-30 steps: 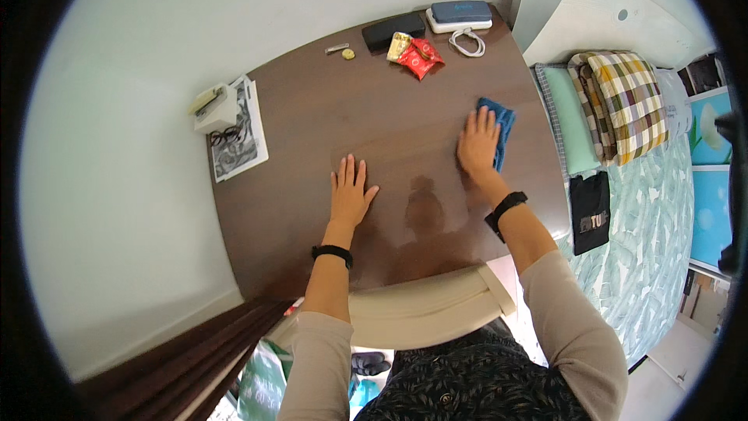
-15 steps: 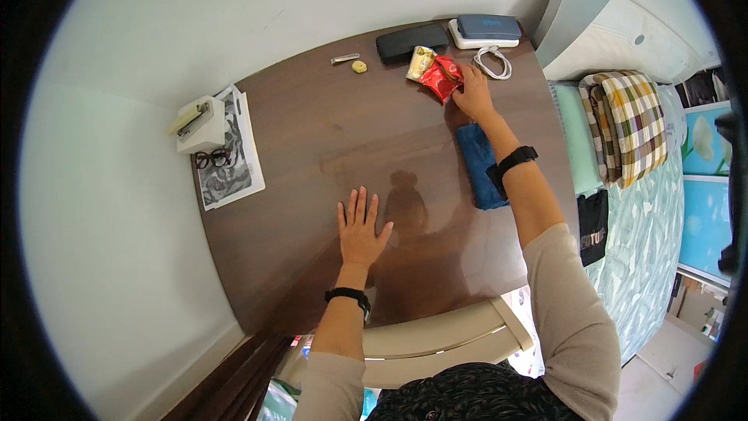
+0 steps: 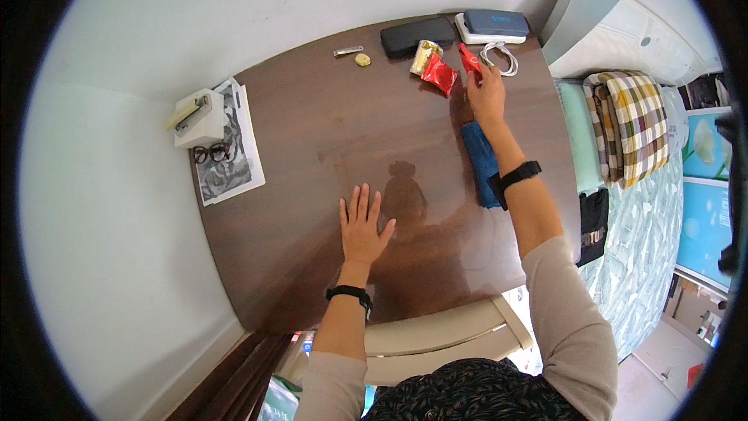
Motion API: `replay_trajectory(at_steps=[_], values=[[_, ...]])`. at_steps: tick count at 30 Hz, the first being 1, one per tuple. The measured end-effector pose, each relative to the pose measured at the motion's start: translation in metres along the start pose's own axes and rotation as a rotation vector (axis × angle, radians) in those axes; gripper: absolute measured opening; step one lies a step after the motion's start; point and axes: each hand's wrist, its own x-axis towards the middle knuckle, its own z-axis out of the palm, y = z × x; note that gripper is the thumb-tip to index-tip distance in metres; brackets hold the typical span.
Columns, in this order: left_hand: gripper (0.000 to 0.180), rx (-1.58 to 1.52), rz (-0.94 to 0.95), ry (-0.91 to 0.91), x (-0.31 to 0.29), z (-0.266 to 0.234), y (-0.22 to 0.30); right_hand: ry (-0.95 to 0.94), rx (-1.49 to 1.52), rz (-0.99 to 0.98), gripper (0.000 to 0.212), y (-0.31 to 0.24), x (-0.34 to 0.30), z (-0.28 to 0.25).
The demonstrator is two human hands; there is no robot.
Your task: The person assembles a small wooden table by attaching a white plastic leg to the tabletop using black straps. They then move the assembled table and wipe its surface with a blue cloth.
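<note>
My left hand (image 3: 361, 234) lies flat on the brown table (image 3: 312, 179), its fingers spread and nothing in it. At the far right, my right hand (image 3: 487, 97) pinches a small red packet (image 3: 469, 59) between thumb and fingers. Just left of it another red packet (image 3: 440, 76) rests on the table, touching a gold packet (image 3: 425, 55). A folded blue cloth (image 3: 479, 162) lies under and beside my right wrist. The white coiled cable (image 3: 508, 62) is next to my right fingertips.
Along the back edge are a black case (image 3: 418, 36) and a navy case (image 3: 495, 22) on a white box (image 3: 465, 34). A nail clipper (image 3: 348, 51) and a small yellow object (image 3: 362, 60) lie nearby. Papers (image 3: 248, 156), glasses (image 3: 210, 153) and a stapler (image 3: 189, 114) occupy the left edge.
My right hand has taken hold of a red packet and moved slightly right with it, apart from the other red packet. The left hand stays flat in place.
</note>
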Motion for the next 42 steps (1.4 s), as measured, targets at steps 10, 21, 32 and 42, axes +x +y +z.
replay_trajectory(at_steps=[10,21,32,42], values=[[0.065,-0.023,-0.008,0.007,0.0,-0.001,-0.001,-0.16,-0.089,-0.175,0.032,-0.033,-0.023,0.013],[0.067,-0.023,-0.013,-0.037,0.0,-0.002,-0.002,-0.111,-0.183,-0.397,0.069,0.013,0.016,0.034],[0.068,-0.036,-0.003,-0.013,-0.004,0.0,-0.005,-0.651,0.629,0.296,0.054,-0.025,0.001,0.028],[0.07,-0.104,-0.121,0.113,-0.031,-0.035,-0.091,-0.906,0.707,0.001,0.054,-0.217,-0.078,0.105]])
